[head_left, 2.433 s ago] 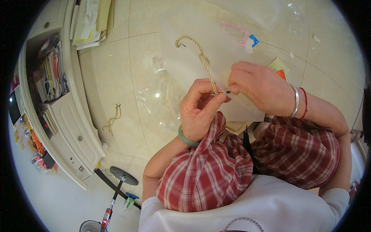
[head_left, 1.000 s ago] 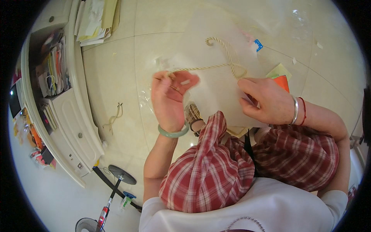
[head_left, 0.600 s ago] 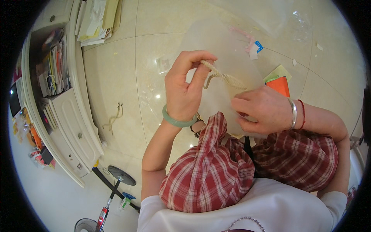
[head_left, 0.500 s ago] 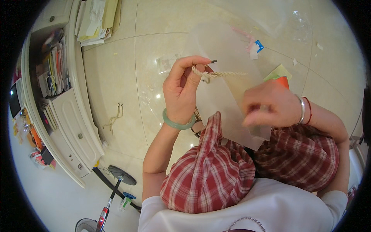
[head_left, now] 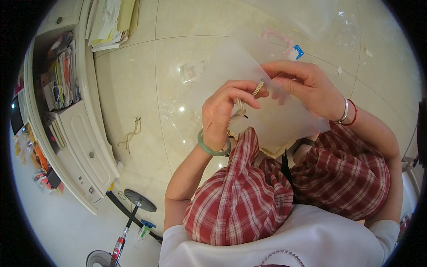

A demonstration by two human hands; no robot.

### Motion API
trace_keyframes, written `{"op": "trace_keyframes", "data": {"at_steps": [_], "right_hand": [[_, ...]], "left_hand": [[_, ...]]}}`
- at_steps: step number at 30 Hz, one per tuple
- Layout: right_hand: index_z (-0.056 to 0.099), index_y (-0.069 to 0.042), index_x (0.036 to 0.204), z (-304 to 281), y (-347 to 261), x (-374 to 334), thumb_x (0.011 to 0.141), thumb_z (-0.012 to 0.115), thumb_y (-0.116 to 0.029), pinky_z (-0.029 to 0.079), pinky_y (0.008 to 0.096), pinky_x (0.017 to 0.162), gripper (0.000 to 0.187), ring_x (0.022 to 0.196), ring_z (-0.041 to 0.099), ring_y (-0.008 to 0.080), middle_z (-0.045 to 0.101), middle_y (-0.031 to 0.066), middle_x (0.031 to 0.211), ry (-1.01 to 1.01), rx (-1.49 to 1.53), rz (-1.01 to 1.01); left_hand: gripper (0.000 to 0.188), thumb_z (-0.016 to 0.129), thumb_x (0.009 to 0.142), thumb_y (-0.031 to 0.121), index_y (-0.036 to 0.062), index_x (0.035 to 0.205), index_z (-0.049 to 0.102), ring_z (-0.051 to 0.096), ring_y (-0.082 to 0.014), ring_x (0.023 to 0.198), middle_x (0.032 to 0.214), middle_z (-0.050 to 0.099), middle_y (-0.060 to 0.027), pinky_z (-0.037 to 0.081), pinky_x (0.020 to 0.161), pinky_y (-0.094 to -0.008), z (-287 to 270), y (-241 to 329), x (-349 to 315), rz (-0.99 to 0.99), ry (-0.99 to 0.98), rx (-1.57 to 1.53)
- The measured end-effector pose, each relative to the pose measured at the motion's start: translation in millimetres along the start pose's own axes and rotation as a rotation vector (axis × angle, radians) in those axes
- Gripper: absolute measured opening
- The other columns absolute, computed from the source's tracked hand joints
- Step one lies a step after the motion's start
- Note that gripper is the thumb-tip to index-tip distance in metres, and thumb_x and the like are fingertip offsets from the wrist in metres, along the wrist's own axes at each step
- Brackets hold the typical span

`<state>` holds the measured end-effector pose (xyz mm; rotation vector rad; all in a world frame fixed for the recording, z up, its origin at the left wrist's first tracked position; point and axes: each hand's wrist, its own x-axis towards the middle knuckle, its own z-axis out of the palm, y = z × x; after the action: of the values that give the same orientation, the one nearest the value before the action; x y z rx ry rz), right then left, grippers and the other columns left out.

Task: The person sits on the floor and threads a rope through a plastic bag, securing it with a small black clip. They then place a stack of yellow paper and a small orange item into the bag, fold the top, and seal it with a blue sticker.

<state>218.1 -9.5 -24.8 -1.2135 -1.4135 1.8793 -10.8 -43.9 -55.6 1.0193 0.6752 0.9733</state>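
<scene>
My left hand [head_left: 220,109], with a green bangle at its wrist, is closed around a cream twisted cord [head_left: 240,107]. One length of this cord rises between the fingers to a spot near the upper edge of a frosted, see-through plastic sheet [head_left: 284,120]. Whether it passes through a hole there cannot be made out. My right hand [head_left: 307,84] pinches that sheet near the same edge, its thumb and fingers partly behind the plastic. The sheet slants over my lap, above red plaid cloth [head_left: 240,191]. A small dark cord tip [head_left: 246,116] shows below my left fingers.
On the left stands a white cabinet [head_left: 82,133] with papers on its shelves. Beside it, folders and papers [head_left: 111,26] lie on the tiled floor. A loose cord [head_left: 131,135], a blue card [head_left: 298,52] and clear plastic wrap [head_left: 347,26] are scattered about. A pole with a round black base [head_left: 140,201] leans lower left.
My right hand has moved up and left onto the sheet's upper edge. My left hand has shifted right and slightly down with the cord. The sheet has turned, and the cord now meets its edge.
</scene>
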Motion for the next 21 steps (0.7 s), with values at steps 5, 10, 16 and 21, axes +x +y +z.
{"op": "trace_keyframes", "data": {"at_steps": [5, 10, 16, 21], "right_hand": [[0.062, 0.001, 0.109, 6, -2, -3, 0.094, 0.059, -0.005, 0.048, 0.0245, 0.064, 0.017, 0.070, 0.057, 0.0110, 0.063, 0.0026, 0.083, -0.056, 0.044, 0.031], [0.061, 0.000, 0.100, 9, -7, -4, 0.091, 0.062, -0.004, 0.048, 0.0284, 0.063, 0.010, 0.070, 0.059, 0.0154, 0.062, 0.0061, 0.081, 0.034, -0.154, -0.153], [0.061, -0.002, 0.099, -1, -18, -4, 0.087, 0.061, 0.001, 0.048, 0.0305, 0.067, 0.012, 0.075, 0.060, 0.0210, 0.058, 0.0089, 0.082, 0.100, -0.518, -0.329], [0.060, -0.003, 0.098, 6, -23, -9, 0.087, 0.061, 0.000, 0.048, 0.0317, 0.065, 0.011, 0.072, 0.060, 0.0237, 0.059, 0.0093, 0.083, 0.044, -0.549, -0.328]], "left_hand": [[0.025, 0.055, 0.099, 0.023, -0.0008, 0.092, 0.056, 0.068, -0.0268, 0.083, 0.098, 0.063, -0.0136, 0.053, 0.077, -0.0367, 19, 10, 3, -0.323, 0.259, -0.074], [0.014, 0.065, 0.093, 0.008, 0.0005, 0.101, 0.058, 0.060, -0.0135, 0.061, 0.084, 0.064, -0.0065, 0.047, 0.055, -0.0232, 31, 21, 3, -0.412, 0.325, 0.040], [0.025, 0.064, 0.094, 0.012, 0.0002, 0.116, 0.059, 0.053, -0.0077, 0.058, 0.084, 0.064, -0.0051, 0.043, 0.052, -0.0191, 25, 28, -6, -0.498, 0.165, 0.259], [0.015, 0.062, 0.095, 0.008, -0.0006, 0.108, 0.061, 0.052, -0.0055, 0.059, 0.079, 0.063, -0.0049, 0.040, 0.051, -0.0191, 36, 29, -1, -0.304, 0.274, 0.228]]}}
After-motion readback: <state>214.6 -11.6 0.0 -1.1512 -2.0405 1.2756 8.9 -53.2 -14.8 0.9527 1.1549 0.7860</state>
